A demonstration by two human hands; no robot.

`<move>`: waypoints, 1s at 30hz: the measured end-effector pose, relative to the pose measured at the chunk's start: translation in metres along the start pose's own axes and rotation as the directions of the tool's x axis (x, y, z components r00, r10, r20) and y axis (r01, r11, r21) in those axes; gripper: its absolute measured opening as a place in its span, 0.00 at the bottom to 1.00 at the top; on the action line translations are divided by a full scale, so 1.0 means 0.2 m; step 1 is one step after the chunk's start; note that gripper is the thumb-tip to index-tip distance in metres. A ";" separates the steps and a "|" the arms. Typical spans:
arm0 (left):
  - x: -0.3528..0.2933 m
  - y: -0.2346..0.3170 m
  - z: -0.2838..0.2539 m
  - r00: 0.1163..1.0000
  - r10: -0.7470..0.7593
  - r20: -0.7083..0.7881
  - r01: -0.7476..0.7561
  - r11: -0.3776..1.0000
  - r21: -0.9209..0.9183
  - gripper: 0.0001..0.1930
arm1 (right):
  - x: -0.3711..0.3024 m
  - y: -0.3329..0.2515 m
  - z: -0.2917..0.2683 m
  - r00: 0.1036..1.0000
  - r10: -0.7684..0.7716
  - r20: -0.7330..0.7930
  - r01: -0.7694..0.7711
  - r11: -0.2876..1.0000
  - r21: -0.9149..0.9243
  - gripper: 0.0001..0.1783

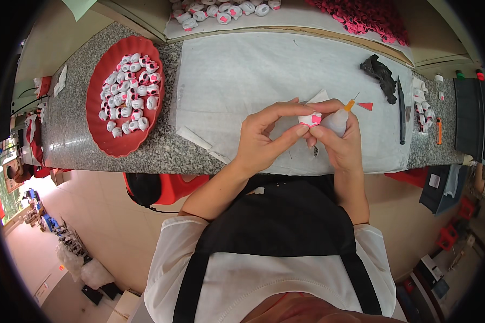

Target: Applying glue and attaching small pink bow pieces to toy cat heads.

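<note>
Above a matte white sheet (pixel 231 70) on a speckled grey granite counter (pixel 170 97): one small, rounded white piece with pink patches (pixel 309 119), raised between both hands. By the left hand (pixel 257 130), the piece is grasped between thumb and fingertips; by the right hand (pixel 346 144), it is steadied with the fingertips, while a translucent squeeze bottle with an orange needle tip (pixel 335 124) is grasped in the same hand. Step in hand, as judged: pink trim is being seated on the piece, probably with adhesive from the bottle. Next move, as judged: light, even pressure is called for, with the needle kept clear.

Left: one scalloped red oval plate (pixel 126 145), heaped with similar pieces marked in pink and black. Far side: one loose heap of bright pink bits (pixel 361 19), thin and irregular. Right, on the sheet: one crumpled, creased black scrap (pixel 381 78); one slim, dark pointed tool (pixel 401 113); one small pink-red cone (pixel 365 106). Whether the white pieces are hard or soft cannot be told.
</note>
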State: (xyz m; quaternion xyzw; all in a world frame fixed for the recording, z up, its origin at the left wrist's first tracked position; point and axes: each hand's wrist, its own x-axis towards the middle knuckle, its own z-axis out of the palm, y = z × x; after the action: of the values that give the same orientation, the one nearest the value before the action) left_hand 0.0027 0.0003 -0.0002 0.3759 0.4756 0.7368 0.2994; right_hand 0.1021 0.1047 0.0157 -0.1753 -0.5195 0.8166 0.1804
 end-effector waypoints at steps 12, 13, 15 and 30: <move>0.00 -0.03 -0.03 0.997 -0.013 0.080 0.030 0.975 -0.222 0.11 | 0.00 0.00 -0.01 0.993 0.005 0.121 -0.014 0.997 0.077 0.13; 0.00 -0.02 -0.03 0.996 -0.023 0.083 0.042 0.972 -0.231 0.11 | 0.00 -0.01 -0.01 0.994 0.009 0.112 -0.015 0.998 0.055 0.13; 0.00 -0.02 -0.03 0.995 -0.035 0.090 0.056 0.969 -0.241 0.11 | -0.01 -0.02 -0.02 0.994 0.010 0.109 -0.015 0.999 0.041 0.13; 0.01 -0.03 -0.06 0.942 -0.324 -0.091 0.217 0.792 -0.570 0.13 | -0.02 -0.05 -0.12 0.965 -0.263 -0.024 0.090 0.413 -0.906 0.09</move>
State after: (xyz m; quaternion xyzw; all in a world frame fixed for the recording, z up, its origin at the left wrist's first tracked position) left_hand -0.0083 -0.0011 -0.0089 0.1313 0.3170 0.8232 0.4524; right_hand 0.1181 0.1250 0.0158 -0.2539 -0.8724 0.3738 0.1863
